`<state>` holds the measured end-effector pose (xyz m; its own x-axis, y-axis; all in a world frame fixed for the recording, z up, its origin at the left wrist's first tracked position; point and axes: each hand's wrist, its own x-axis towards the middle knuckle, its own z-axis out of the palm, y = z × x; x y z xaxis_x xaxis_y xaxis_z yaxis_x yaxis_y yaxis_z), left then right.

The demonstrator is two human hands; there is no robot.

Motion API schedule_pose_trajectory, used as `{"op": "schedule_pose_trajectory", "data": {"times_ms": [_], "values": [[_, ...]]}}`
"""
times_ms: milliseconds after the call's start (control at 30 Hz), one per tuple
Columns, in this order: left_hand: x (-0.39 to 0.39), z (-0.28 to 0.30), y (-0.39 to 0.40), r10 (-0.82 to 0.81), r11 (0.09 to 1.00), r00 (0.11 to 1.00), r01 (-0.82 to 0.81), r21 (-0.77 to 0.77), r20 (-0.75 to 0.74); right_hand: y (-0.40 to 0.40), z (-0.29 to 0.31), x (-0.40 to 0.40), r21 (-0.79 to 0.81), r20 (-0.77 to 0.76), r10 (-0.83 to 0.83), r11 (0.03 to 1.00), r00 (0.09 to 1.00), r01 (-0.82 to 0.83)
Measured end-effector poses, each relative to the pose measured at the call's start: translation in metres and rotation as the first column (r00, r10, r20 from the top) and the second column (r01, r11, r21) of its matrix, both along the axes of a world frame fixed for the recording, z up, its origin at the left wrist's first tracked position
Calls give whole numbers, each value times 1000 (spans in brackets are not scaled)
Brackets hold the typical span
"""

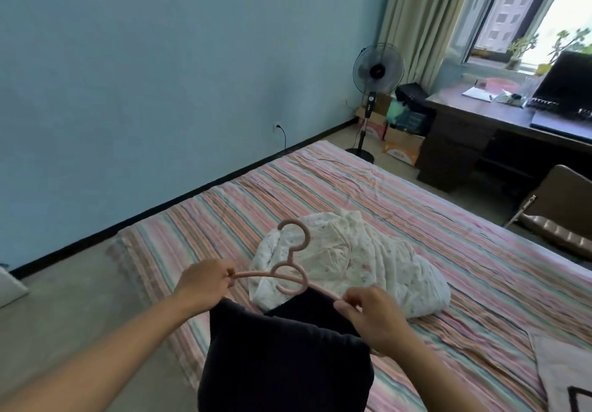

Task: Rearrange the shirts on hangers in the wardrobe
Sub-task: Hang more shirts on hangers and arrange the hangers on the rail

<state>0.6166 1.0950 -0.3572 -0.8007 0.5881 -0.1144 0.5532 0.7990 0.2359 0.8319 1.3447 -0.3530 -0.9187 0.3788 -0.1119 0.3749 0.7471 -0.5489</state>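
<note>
Head view: I have the pink hanger (290,278) by its two arm tips — left hand (205,283) pinching one end, right hand (373,318) pinching the other, which sits inside the dark shirt (285,357). The shirt hangs off that end over the near edge of the striped bed (448,251). I judge it light and limp, likely to slide off the smooth arm; the hanger looks thin, stiff, a little springy. Best hold: the shirt at its shoulder seam, the hanger near its neck. A white shirt (368,261) lies bunched on the bed — soft too.
</note>
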Motion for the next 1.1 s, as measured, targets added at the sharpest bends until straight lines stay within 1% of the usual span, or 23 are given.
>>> {"op": "schedule_pose_trajectory", "data": {"times_ms": [100, 200, 300, 433, 567, 667, 733, 767, 833, 933, 1033, 1100], "values": [[31, 41, -43, 57, 997, 998, -56, 45, -29, -36, 31, 7, -82, -78, 39, 996, 996, -46], [58, 81, -79, 81, 990, 997, -78, 120, -17, -69, 62, 12, -148, -180, 95, 981, 979, -122], [83, 122, -108, 73, 957, 996, -84, 278, 50, -102, 101, 12, -135, -281, 136, 974, 950, -179], [110, 177, -140, 56, 859, 988, -121, 497, 143, -140, 152, 12, -90, -360, 215, 961, 908, -263], [133, 224, -167, 50, 784, 988, -131, 606, 148, -169, 202, 12, -6, -417, 336, 928, 844, -372], [148, 252, -185, 108, 739, 988, -154, 656, 111, -185, 241, 8, 76, -397, 476, 869, 785, -489], [157, 267, -195, 157, 716, 986, -158, 680, 63, -193, 264, 2, 160, -394, 563, 821, 727, -549], [162, 273, -200, 183, 698, 982, -164, 697, 47, -196, 274, -2, 177, -402, 591, 799, 699, -574], [171, 288, -212, 233, 660, 972, -177, 730, 25, -206, 294, -13, 186, -431, 630, 763, 646, -619], [181, 310, -232, 316, 626, 949, -205, 752, -3, -223, 314, -28, 200, -442, 694, 694, 569, -691], [196, 326, -254, 366, 614, 931, -234, 754, -9, -243, 330, -43, 182, -445, 756, 602, 480, -778], [211, 333, -270, 405, 610, 914, -243, 754, -33, -260, 338, -50, 137, -457, 792, 513, 406, -847]]}}
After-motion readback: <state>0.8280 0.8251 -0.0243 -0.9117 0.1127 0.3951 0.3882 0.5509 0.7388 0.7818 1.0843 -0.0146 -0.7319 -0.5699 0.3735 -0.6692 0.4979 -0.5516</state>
